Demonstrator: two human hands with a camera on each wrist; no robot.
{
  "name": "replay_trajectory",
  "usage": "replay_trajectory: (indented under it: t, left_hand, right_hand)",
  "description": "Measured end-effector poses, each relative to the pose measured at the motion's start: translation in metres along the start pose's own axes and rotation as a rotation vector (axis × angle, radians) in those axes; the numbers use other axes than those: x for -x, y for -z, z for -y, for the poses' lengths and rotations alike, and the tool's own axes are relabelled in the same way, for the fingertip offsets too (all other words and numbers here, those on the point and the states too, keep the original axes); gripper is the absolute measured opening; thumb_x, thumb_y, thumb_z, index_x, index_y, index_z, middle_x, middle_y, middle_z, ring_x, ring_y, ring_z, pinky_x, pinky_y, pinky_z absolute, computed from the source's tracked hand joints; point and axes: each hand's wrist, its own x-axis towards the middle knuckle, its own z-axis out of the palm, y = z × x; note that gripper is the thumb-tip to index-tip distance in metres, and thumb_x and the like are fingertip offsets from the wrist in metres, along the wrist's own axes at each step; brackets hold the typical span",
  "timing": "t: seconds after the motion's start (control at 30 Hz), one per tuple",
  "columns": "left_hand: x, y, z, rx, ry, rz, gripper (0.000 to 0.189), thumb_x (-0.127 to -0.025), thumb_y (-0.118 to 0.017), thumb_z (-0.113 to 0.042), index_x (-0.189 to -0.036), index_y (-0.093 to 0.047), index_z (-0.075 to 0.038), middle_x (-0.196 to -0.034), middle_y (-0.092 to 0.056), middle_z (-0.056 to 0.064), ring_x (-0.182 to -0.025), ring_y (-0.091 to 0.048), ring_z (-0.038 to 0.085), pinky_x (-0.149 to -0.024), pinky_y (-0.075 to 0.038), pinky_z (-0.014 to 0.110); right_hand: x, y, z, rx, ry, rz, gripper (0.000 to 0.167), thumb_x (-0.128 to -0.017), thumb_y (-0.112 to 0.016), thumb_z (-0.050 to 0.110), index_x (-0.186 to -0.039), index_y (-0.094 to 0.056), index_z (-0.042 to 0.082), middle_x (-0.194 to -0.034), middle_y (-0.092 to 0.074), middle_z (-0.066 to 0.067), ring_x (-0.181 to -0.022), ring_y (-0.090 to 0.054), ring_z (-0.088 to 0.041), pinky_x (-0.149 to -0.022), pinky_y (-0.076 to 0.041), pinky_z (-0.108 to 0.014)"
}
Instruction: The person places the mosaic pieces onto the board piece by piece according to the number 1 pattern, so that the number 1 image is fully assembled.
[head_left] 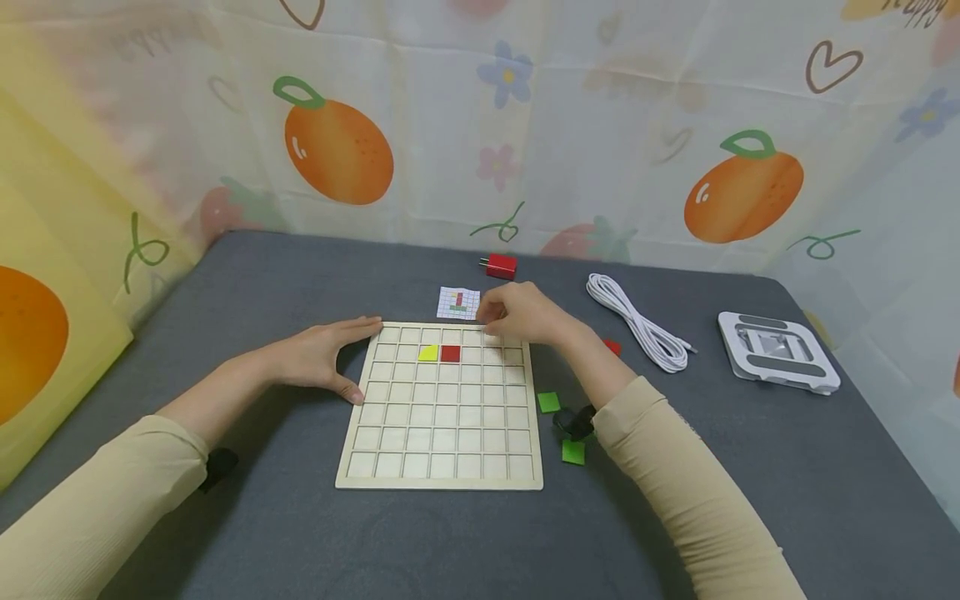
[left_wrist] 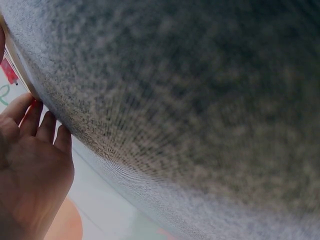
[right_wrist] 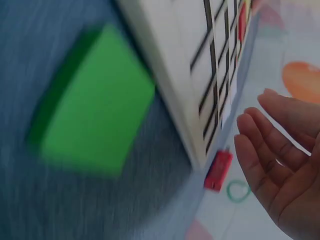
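A pale wooden grid board [head_left: 438,483] lies on the grey table, with a yellow square tile [head_left: 428,353] and a red square tile [head_left: 450,354] side by side in its upper part. My left hand [head_left: 318,354] rests at the board's left side, fingers stretched to the far corner and thumb at the edge. Above the board's far edge hovers my right hand [head_left: 521,312], its fingers loosely bent. The right wrist view shows nothing between those fingers. Beside them lies a small printed pattern card [head_left: 458,303].
Right of the board are two green tiles [head_left: 548,402] and a red piece [head_left: 612,346], partly hidden by the right arm. Farther back lie a red plug adapter [head_left: 501,266] and a coiled white cable [head_left: 637,321]. A white folding stand [head_left: 780,352] sits far right.
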Motion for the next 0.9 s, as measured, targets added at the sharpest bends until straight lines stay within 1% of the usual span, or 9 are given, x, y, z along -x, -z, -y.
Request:
replay_trajectory:
  t: [0.13, 0.3, 0.47, 0.57, 0.73, 0.9]
  left_hand:
    - [0.0, 0.0, -0.001, 0.005, 0.0, 0.001, 0.118, -0.064, -0.085, -0.058, -0.156, -0.03, -0.008, -0.163, -0.028, 0.018, -0.151, -0.024, 0.042, -0.115, -0.025, 0.067]
    - [0.0, 0.001, -0.001, 0.008, 0.001, 0.002, 0.119, -0.063, -0.086, -0.057, -0.156, -0.03, -0.008, -0.163, -0.027, 0.018, -0.151, -0.023, 0.043, -0.115, -0.024, 0.067]
    - [0.0, 0.0, -0.001, 0.017, 0.002, 0.002, 0.118, -0.064, -0.086, -0.056, -0.156, -0.03, -0.007, -0.163, -0.027, 0.018, -0.152, -0.023, 0.042, -0.116, -0.024, 0.066]
    - [0.0, 0.0, -0.001, 0.018, 0.004, 0.003, 0.118, -0.064, -0.086, -0.056, -0.156, -0.029, -0.007, -0.164, -0.027, 0.018, -0.152, -0.022, 0.042, -0.117, -0.024, 0.065]
    - [0.0, 0.001, -0.001, 0.024, 0.006, 0.011, 0.118, -0.065, -0.086, -0.057, -0.156, -0.028, -0.008, -0.164, -0.025, 0.018, -0.152, -0.021, 0.042, -0.117, -0.024, 0.064]
    - [0.001, 0.0, -0.001, 0.025, 0.007, 0.012, 0.118, -0.065, -0.086, -0.056, -0.156, -0.028, -0.009, -0.164, -0.025, 0.017, -0.152, -0.021, 0.042, -0.117, -0.024, 0.064]
  right_hand:
    - [0.009, 0.013, -0.016, -0.025, -0.026, -0.023, 0.022, -0.091, -0.068, 0.013, -0.113, -0.072, 0.006, -0.106, -0.073, -0.01, -0.098, -0.066, -0.024, -0.087, -0.054, -0.038]
    - [0.024, 0.028, -0.038, -0.014, -0.074, -0.03, 0.025, -0.091, -0.069, 0.012, -0.115, -0.071, 0.005, -0.109, -0.073, -0.011, -0.102, -0.067, -0.026, -0.088, -0.054, -0.041]
    - [0.043, 0.041, -0.061, 0.052, -0.074, -0.005, 0.026, -0.089, -0.07, 0.01, -0.114, -0.071, 0.003, -0.107, -0.074, -0.014, -0.099, -0.068, -0.027, -0.087, -0.054, -0.042]
    - [0.055, 0.049, -0.072, 0.084, -0.097, 0.011, 0.028, -0.088, -0.07, 0.009, -0.115, -0.07, 0.003, -0.108, -0.073, -0.016, -0.1, -0.067, -0.028, -0.088, -0.054, -0.044]
    - [0.071, 0.057, -0.086, 0.085, -0.137, 0.027, 0.032, -0.088, -0.071, 0.009, -0.119, -0.068, 0.003, -0.111, -0.071, -0.018, -0.103, -0.066, -0.03, -0.089, -0.054, -0.046]
    - [0.081, 0.059, -0.094, 0.049, -0.167, 0.046, 0.031, -0.087, -0.071, 0.008, -0.118, -0.068, 0.003, -0.111, -0.071, -0.017, -0.104, -0.066, -0.029, -0.091, -0.053, -0.047]
